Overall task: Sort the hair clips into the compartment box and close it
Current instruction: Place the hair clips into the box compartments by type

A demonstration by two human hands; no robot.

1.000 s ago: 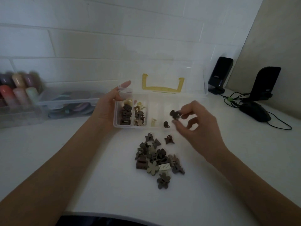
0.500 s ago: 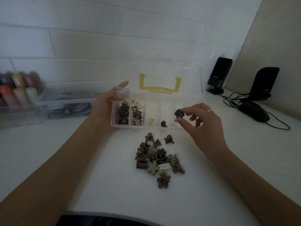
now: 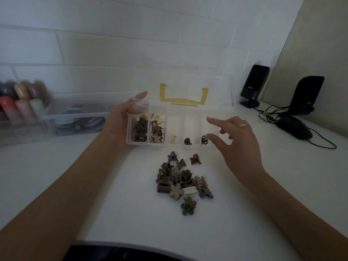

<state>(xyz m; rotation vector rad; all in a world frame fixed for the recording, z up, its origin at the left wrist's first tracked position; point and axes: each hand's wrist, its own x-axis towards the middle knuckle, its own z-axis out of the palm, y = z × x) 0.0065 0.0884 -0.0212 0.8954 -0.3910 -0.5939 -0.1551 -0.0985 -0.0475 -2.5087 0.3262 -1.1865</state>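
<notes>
2 speakers [image 3: 254, 85] (black) on white table [image 3: 94, 185].

Two black speakers [image 3: 254, 85], a mouse [image 3: 293, 129] (corded)

The scene is dim and grey, with soft light from about two o'clock that leaves faint shadows beside the pile of hair clips [image 3: 183, 180] on the white table [image 3: 113, 213]; no hard glare shows, though the clear box lid [image 3: 222, 85] is washed out. At nine o'clock the coloured bottles [image 3: 20, 102] are smeared by blur; the wall tiles [image 3: 113, 49] bow at the edges from the wide lens.
</notes>
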